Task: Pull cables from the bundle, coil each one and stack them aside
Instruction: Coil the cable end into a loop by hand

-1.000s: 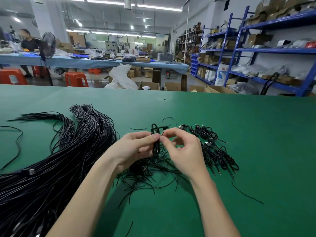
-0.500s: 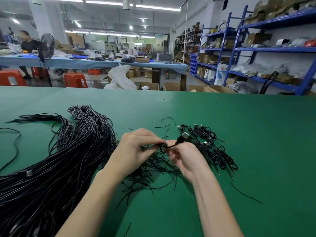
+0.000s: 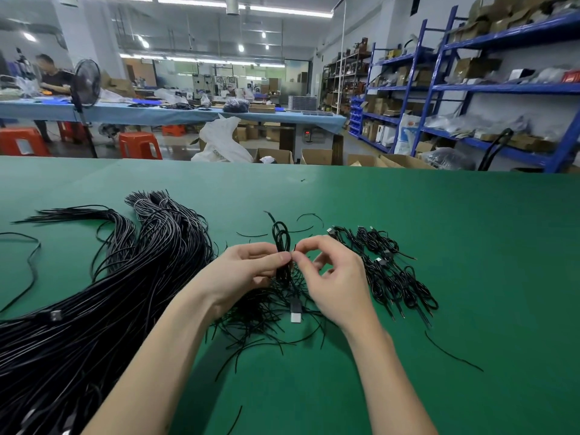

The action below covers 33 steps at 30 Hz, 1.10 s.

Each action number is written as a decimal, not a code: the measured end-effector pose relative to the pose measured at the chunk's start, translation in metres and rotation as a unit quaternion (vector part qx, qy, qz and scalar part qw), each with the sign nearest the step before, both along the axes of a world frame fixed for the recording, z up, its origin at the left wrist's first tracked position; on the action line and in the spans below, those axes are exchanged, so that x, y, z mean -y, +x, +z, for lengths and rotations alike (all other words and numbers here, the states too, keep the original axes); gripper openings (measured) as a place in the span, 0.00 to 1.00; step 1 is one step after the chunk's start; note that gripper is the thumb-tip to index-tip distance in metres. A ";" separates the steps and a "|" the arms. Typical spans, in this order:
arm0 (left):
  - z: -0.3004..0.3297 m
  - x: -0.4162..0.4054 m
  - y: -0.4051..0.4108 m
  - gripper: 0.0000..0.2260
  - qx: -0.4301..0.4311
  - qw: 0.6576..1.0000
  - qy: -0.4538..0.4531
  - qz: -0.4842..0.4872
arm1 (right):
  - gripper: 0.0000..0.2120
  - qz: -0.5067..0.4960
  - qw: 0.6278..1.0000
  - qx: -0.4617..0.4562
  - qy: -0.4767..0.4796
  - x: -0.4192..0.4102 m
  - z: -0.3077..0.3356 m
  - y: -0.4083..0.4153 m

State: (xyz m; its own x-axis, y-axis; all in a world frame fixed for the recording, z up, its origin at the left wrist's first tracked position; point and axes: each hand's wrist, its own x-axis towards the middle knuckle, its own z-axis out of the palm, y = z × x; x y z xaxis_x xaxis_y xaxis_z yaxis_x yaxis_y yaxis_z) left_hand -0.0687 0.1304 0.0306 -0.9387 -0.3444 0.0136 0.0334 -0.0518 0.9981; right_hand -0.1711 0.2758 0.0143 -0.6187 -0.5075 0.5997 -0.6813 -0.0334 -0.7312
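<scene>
Green worktop [image 3: 408, 246] holds my big black bundle [image 3: 94, 293], while my left hand [image 3: 251, 271] fingers and right hand [image 3: 335, 277] fingers pinch one coiled cable [image 3: 281, 243].

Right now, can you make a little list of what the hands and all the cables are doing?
left hand: pinches the coiled cable
right hand: fingers pinch a thin black tie at the coil
plug: hangs below the hands
big bundle: lies left on the green table
finished coils: piled at right
</scene>
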 end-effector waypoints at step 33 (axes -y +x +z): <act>0.001 -0.002 -0.001 0.11 -0.030 0.997 0.056 0.035 | 0.04 0.037 0.970 0.240 0.017 0.000 0.009 0.002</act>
State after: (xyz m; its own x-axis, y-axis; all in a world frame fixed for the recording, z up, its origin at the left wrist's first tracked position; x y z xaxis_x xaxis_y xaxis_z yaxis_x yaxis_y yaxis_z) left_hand -0.0696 0.1325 0.0313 -0.9108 -0.4120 0.0273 0.1008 -0.1578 0.9823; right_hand -0.1695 0.2760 0.0230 -0.7842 -0.5752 0.2328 -0.2581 -0.0388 -0.9653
